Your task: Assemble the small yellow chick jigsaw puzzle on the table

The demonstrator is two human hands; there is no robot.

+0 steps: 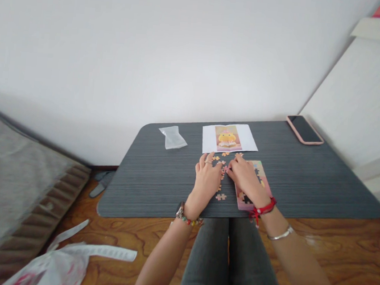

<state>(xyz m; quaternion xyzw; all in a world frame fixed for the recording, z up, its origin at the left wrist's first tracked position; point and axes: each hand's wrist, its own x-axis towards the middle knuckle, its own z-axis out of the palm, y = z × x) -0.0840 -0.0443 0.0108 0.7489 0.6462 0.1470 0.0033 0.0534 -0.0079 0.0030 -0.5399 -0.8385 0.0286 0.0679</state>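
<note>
I have the left hand (207, 176) palm down near the middle of the surface (307, 180), thumb parted from its loosely spread fingers; I see nothing gripped in it. Its fingertips are among the loose puzzle pieces (221, 197), which run in a scattered line from just below the white sheet (208, 140) towards the near edge. The right hand (242, 172) has its thumb and fingers drawn close together by a pink piece (225, 169); I cannot tell whether they have hold of it.

Under the right hand and wrist, the puzzle board (243, 206) lies by the near edge, partly filled, with dark gaps showing beside the wrist. The white sheet, towards the far edge, carries a printed picture (227, 139) of a yellow figure; I can make out no lettering on it.

A clear plastic sachet (173, 138) lies near the far left corner, and a phone (304, 129) in a pink case lies by the far right corner, its screen dark. On the floor, off the near left corner, I see a plastic bag (60, 269) with red printing, too blurred to read, and a pale strip (112, 252) with faint repeated marks.
</note>
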